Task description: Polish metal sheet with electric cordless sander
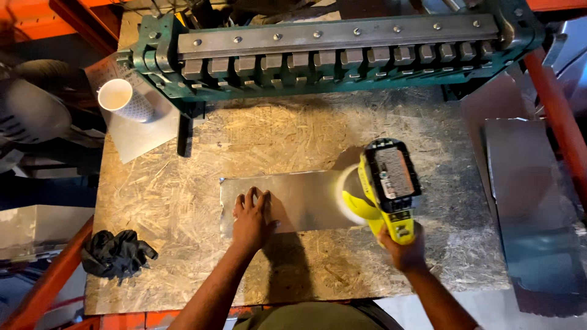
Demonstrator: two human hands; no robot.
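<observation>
The left hand [251, 215] lies flat, fingers spread a little, pressing on the left part of a thin metal sheet [299, 198] that lies on the desk [183, 201], a board of pressed wood chips. The right hand [403, 247] is wrapped tight around the handle of a yellow power tool [385, 183], whose black battery block faces up toward the camera. The tool's round head sits on the right end of the sheet, just beside the sheet's edge, and looks blurred. Behind the sheet, along the far edge of the desk, stands a green metal bending machine [330, 49] with a row of steel fingers. A white paper cup [122, 99] lies on its side near the machine's left end, on a pale scrap of sheet. A crumpled pair of black gloves [116, 252] rests at the desk's near left corner. More grey sheet metal [532, 201] lies to the right, well apart from the hands.
</observation>
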